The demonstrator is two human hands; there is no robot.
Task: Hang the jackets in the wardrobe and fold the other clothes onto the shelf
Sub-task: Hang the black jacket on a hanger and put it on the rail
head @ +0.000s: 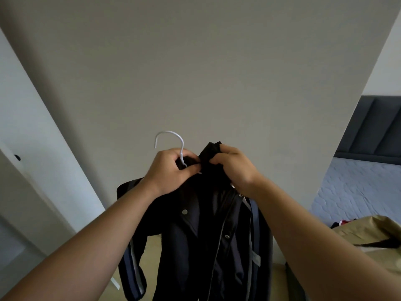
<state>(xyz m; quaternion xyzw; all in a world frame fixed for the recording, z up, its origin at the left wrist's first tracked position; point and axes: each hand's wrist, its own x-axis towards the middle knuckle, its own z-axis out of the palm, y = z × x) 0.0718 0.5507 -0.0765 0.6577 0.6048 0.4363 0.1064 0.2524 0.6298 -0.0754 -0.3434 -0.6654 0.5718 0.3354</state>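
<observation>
A black jacket (195, 231) with metal snaps and striped sleeves hangs in front of me, held up at chest height. Its neck sits on a white hanger (171, 140) whose hook rises above my hands. My left hand (171, 170) grips the hanger's neck together with the jacket's collar. Just to the right, my right hand (234, 168) pinches the black collar fabric and holds it up. The hanger's shoulders are hidden inside the jacket.
A plain grey wall (195, 72) fills the view ahead. A white door or wardrobe panel (28, 148) stands at the left. At the right are a bed with a pale quilted mattress (355, 192), a dark headboard (375, 127) and a tan bag (373, 233).
</observation>
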